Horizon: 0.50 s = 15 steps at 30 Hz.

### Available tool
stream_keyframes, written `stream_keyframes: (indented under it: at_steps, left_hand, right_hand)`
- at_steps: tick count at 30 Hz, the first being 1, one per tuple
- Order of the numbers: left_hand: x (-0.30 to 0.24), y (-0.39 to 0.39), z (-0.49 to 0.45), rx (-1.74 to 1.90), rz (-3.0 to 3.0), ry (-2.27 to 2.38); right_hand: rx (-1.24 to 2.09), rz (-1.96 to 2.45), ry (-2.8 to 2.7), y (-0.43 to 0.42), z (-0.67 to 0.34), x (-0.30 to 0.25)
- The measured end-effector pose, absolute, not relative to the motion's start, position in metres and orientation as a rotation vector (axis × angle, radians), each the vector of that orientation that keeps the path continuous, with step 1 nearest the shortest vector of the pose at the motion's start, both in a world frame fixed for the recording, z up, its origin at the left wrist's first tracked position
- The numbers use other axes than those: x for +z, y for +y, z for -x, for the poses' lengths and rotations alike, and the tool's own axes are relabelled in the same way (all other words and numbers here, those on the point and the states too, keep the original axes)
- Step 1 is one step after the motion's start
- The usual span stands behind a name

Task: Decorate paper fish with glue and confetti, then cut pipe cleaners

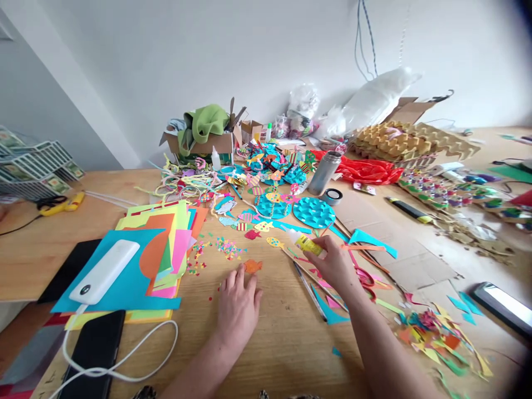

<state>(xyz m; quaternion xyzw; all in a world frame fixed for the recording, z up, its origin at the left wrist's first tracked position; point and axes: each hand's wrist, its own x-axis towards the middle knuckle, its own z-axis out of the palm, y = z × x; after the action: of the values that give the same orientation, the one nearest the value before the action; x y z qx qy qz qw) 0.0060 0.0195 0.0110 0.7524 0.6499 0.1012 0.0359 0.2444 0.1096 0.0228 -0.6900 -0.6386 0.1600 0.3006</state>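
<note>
Place: craft workroom
Table: wooden tabletop (270,354) strewn with cut coloured paper fish (263,226)
Supplies: stacked coloured paper sheets (166,249), cardboard egg trays (399,141)

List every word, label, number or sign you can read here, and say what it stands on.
No text here can be read.
The glue bottle in the right hand: yellow label with dark print, too blurred to read.
The printed sheets at far left: markings too small to read.
The power bank: no lettering shows.
</note>
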Motion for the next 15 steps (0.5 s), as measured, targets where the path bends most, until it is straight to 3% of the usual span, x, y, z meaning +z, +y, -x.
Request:
stream_keyframes:
  at_steps: [10, 15]
  left_hand:
    - [0.014, 0.02, -0.005, 0.332, -2.326, 1.984]
    - [0.014, 0.02, -0.004, 0.318, -2.323, 1.991]
  right_hand:
    - [0.047, 1.793, -1.974, 0.104, -0.244, 0.02]
    - [0.227, 1.809, -2.324, 0.088, -0.241, 0.024]
